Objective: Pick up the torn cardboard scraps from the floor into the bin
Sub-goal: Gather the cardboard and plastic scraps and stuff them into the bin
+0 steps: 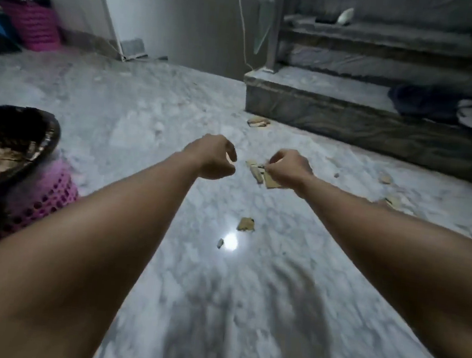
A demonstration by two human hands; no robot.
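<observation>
Both my arms reach forward over the marble floor. My right hand [287, 167] pinches a brown cardboard scrap [269, 181] at the middle of the floor, with a narrower scrap [255, 170] just left of it. My left hand [216, 157] hovers beside them with loosely curled fingers and holds nothing. The pink bin [51, 190] with a black liner stands at the left and has cardboard inside. More scraps lie nearer me [245, 224], by the step [258, 121] and at the right [391, 201].
A stone stair step [353, 118] runs across the right with dark cloth on it. A second pink basket [33, 23] stands by the far left wall. A tiny scrap [220, 243] lies next to a light glare on the floor.
</observation>
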